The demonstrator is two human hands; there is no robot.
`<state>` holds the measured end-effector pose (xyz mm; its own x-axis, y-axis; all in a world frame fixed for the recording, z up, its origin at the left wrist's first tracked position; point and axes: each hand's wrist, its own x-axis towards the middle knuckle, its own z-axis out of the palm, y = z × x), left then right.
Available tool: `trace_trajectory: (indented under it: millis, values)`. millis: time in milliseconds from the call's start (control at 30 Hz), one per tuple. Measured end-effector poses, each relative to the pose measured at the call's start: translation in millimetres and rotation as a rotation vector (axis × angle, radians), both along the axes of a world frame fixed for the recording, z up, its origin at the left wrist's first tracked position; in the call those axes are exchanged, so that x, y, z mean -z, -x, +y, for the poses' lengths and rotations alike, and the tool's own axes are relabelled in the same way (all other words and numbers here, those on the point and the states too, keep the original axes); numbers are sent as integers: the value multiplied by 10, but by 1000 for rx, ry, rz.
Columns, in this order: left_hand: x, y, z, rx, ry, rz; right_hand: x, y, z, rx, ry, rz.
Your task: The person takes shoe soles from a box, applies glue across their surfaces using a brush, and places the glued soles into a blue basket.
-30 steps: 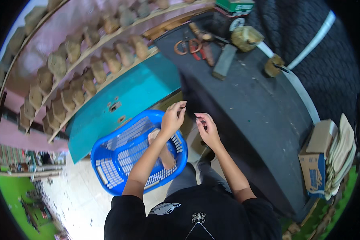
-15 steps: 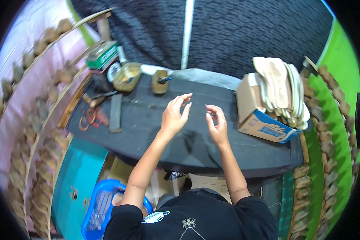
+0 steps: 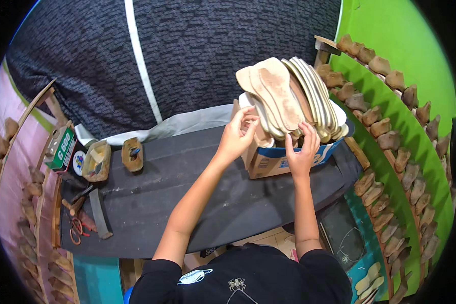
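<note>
A cardboard box (image 3: 263,165) with blue printing stands at the right of the dark table, packed with beige and white shoe insoles (image 3: 274,93) standing on edge. At its left side my left hand (image 3: 236,137) hovers by the insoles, fingers curved and apart, with nothing seen in it. My right hand (image 3: 303,153) is in front of the box, thumb and fingers spread, its fingertips at the lower ends of the insoles. Whether those fingertips touch them I cannot tell.
On the table's (image 3: 172,187) left are a green-and-white can (image 3: 62,147), two small tubs (image 3: 97,161), a dark flat bar (image 3: 100,215) and red-handled scissors (image 3: 77,230). Racks of wooden shoe lasts (image 3: 382,139) curve along both sides. More insoles (image 3: 370,278) lie at lower right.
My view has turned right, toward the box. Both hands have moved from above the middle of the table to the insoles in the box.
</note>
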<state>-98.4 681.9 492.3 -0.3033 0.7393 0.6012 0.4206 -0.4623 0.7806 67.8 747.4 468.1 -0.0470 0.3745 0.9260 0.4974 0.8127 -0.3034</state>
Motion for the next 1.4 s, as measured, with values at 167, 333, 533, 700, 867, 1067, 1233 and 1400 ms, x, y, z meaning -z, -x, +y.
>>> trace_trajectory:
  millis: [167, 333, 533, 700, 867, 1067, 1233, 1400]
  values:
    - [16, -103, 360, 145, -5, -67, -72, -20, 211, 64, 47, -74]
    - [67, -100, 557, 198, -71, -185, -97, 15, 259, 50, 62, -135]
    - [13, -96, 590, 224, 64, -142, -111, 7, 303, 36, 48, -110]
    - [-58, -116, 601, 301, 55, -307, -149, -7, 339, 45, -38, -89]
    - [-166, -60, 641, 444, 103, -673, -129, -24, 349, -3, -178, -85]
    - [-232, 71, 313, 584, -30, -827, -18, 40, 234, -122, -281, -58]
    - [-90, 505, -233, 651, -236, -1010, 105, 312, -93, -349, -350, -91]
    - [196, 1016, -1151, 330, -371, -1053, 362, 712, -433, -712, -217, -232]
